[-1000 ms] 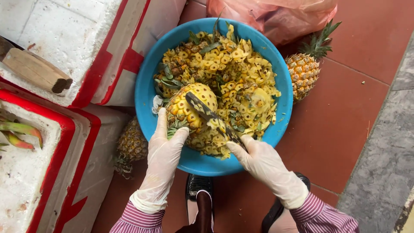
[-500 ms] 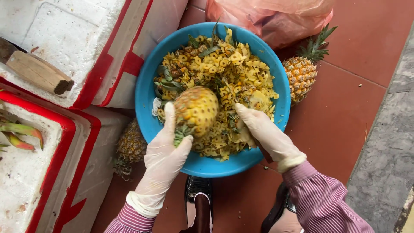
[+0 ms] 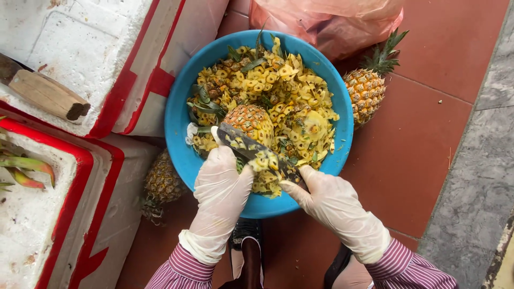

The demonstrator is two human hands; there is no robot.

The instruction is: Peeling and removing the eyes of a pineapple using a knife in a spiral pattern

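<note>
Over a blue basin heaped with peelings, the gloved left hand has its grip closed on a half-peeled pineapple, while the right hand grips a knife whose blade lies across the fruit. Another whole pineapple lies on the red floor just beside the basin

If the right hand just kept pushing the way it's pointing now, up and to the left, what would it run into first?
Probably the pineapple in the left hand: the right hand aims its knife across it, over the peel-filled blue basin. Depth is unclear.
</note>
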